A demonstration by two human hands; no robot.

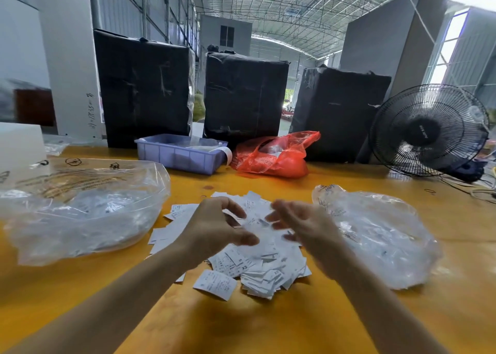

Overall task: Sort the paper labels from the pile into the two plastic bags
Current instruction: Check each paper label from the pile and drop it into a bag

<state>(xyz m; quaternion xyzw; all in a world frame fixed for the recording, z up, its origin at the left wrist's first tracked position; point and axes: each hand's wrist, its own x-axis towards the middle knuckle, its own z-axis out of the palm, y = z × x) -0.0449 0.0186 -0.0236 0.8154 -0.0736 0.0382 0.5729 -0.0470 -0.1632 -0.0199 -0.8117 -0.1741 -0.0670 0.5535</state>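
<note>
My table (268,327): smooth, glossy yellow. Labels (241,267): matt white paper. Bags (80,214), (381,241): clear, crinkled, shiny plastic. Tray (179,156): matt plastic.

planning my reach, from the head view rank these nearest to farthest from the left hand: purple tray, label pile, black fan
1. label pile, directly under the left hand
2. purple tray, beyond it, toward the back
3. black fan, far right

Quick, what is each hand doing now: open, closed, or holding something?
Left hand: open, fingers loosely curled above the labels, holding nothing.
Right hand: blurred; cannot tell.
</note>
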